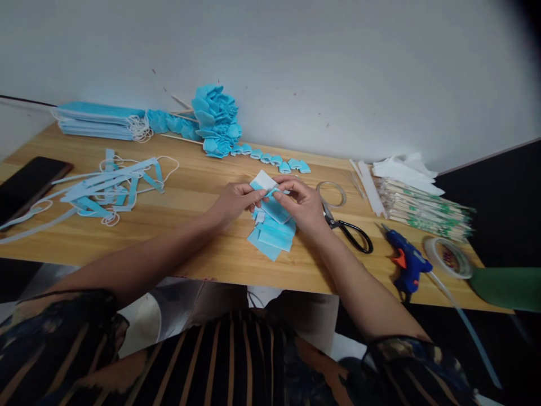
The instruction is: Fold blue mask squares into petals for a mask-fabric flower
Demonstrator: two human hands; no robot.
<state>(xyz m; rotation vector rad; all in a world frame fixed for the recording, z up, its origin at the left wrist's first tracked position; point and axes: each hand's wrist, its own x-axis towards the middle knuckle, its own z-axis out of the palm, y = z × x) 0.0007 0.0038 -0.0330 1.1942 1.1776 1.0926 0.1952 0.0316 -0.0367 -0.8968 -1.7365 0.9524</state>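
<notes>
My left hand [236, 202] and my right hand [301, 204] meet over the middle of the wooden table [190, 248]. Both pinch a small blue and white piece of mask fabric [265, 184], fingers closed on its edges. Just below the hands lies a small pile of cut blue mask pieces [273, 231]. Black-handled scissors [349, 228] lie right beside my right wrist.
Cut mask strips and ear loops [105, 189] lie at the left, a phone [27, 183] at the far left edge. Stacked masks [99, 121], a blue fabric flower [215, 118] and folded petals [274, 159] line the wall. At the right sit tape rolls [332, 193], wrapped chopsticks [422, 211] and a glue gun [406, 262].
</notes>
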